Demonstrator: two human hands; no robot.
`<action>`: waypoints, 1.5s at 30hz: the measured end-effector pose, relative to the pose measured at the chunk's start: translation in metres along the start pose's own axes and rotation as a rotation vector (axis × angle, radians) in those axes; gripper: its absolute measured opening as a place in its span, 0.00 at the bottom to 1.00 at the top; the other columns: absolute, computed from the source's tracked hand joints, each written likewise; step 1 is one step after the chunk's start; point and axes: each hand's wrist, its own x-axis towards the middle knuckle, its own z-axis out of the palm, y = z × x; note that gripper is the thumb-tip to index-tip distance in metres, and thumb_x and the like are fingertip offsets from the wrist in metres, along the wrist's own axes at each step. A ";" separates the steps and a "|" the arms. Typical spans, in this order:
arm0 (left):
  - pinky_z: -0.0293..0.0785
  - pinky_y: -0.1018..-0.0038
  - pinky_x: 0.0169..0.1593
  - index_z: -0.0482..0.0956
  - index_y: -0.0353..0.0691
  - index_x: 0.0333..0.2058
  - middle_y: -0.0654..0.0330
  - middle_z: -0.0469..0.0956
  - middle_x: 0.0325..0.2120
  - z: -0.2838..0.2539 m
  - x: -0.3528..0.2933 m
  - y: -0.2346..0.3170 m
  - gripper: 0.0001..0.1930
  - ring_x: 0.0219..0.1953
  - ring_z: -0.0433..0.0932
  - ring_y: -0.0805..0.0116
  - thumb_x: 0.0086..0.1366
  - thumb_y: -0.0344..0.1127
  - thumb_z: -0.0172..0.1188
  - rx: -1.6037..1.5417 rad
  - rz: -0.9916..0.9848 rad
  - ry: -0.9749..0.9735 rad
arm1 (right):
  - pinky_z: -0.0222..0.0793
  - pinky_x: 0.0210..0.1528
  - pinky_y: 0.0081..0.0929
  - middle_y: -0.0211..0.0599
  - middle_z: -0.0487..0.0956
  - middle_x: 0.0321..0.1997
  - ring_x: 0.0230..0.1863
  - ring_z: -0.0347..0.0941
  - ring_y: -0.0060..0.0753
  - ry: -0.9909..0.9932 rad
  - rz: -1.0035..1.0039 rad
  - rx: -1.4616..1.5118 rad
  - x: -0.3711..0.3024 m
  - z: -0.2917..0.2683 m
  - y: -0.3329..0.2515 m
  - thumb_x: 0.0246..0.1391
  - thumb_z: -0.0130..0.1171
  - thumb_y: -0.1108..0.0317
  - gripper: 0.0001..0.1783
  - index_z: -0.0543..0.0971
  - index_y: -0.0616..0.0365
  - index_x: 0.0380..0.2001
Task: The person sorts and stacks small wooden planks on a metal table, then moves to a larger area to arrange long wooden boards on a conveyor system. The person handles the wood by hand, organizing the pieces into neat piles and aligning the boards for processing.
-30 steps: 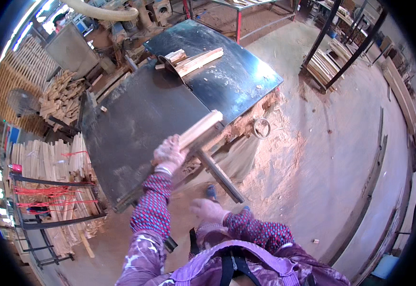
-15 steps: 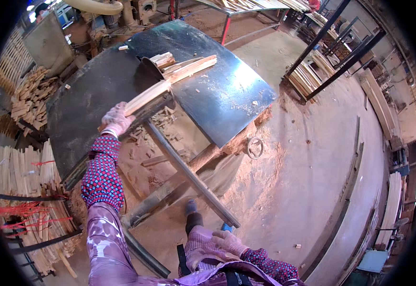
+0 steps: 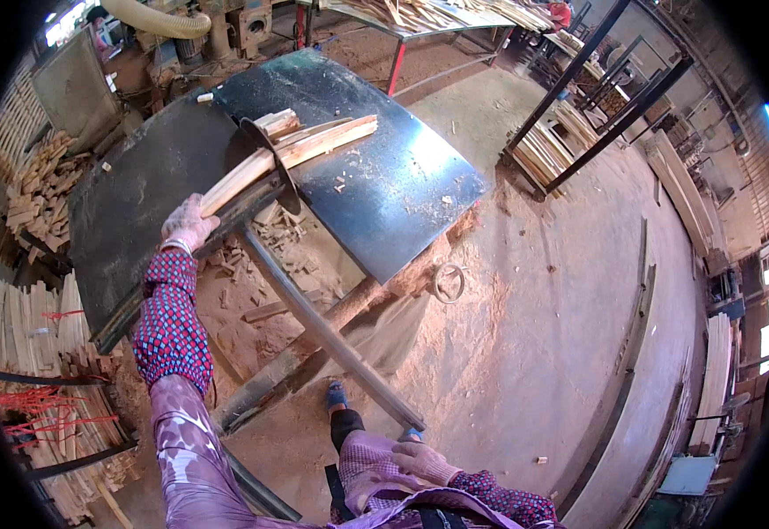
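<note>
My left hand (image 3: 189, 224), in a pale glove, is closed around the near end of a wood strip (image 3: 236, 182) on the dark metal saw table (image 3: 151, 176). The strip's other end meets a round saw blade (image 3: 270, 163) that stands up through the table. Past the blade, in line with the strip, lie more wood pieces (image 3: 331, 141), some short and some longer. My right hand (image 3: 424, 462), gloved too, rests low by my apron (image 3: 375, 454), fingers stretched out and nothing in them.
A metal bar (image 3: 331, 331) slants from the table toward my feet. Offcuts and sawdust (image 3: 292, 242) lie beneath the gap. A handwheel (image 3: 449, 283) juts out below the right table half. Strip bundles (image 3: 27, 322) stand at left; a black rack (image 3: 569, 106) stands far right.
The view has shifted, so the scene sits a little further left. More of the blade shows between the strip and the pieces beyond. My left hand keeps its hold; my right stays low.
</note>
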 end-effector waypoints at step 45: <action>0.68 0.62 0.62 0.74 0.36 0.56 0.46 0.77 0.52 0.108 -0.413 0.383 0.27 0.55 0.75 0.49 0.65 0.48 0.58 -0.246 -0.383 -0.048 | 0.68 0.61 0.34 0.48 0.79 0.57 0.59 0.75 0.44 0.217 -0.159 -0.053 0.154 -0.608 0.168 0.59 0.55 0.61 0.28 0.72 0.59 0.62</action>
